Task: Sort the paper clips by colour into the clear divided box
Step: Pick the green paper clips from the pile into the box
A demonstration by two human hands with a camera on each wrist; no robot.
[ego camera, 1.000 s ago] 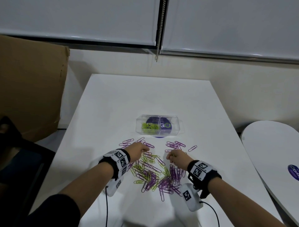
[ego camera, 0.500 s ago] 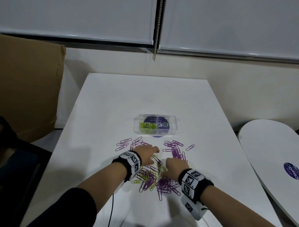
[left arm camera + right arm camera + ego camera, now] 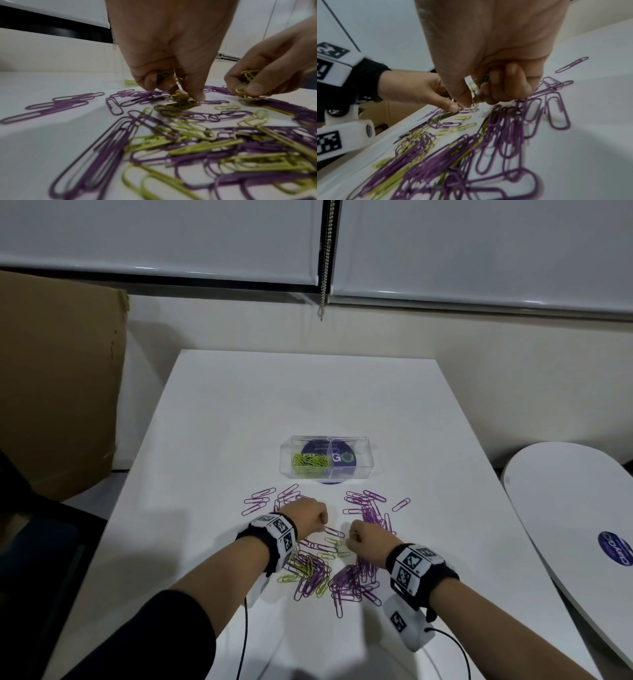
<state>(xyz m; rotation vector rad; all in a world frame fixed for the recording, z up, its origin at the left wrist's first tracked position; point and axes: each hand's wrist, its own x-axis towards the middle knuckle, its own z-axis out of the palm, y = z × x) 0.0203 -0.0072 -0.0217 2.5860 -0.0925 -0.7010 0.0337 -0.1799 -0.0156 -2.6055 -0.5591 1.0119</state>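
Note:
Purple and yellow-green paper clips point(image 3: 318, 573) lie mixed in a pile on the white table point(image 3: 308, 405). Behind it stands the clear divided box point(image 3: 359, 470), with green clips point(image 3: 310, 464) in its left compartment. My left hand point(image 3: 308, 518) is curled over the pile's far part, holding several green clips point(image 3: 165, 75) in its fingers while thumb and finger pinch more on the table. My right hand point(image 3: 364, 541), close beside it, also grips a bunch of green clips point(image 3: 481, 81) and pinches at the table. In the left wrist view the right hand's green clips point(image 3: 248, 75) show plainly.
A brown cardboard box point(image 3: 58, 378) stands left of the table. A second white rounded table point(image 3: 568, 508) with a purple sticker sits at the right. Loose purple clips point(image 3: 368, 501) spread between the hands and the box. A cable point(image 3: 452, 648) trails from the right wrist unit.
Both hands have drawn closer together over the middle of the pile and now pinch green clips near each other. The head view shifted slightly.

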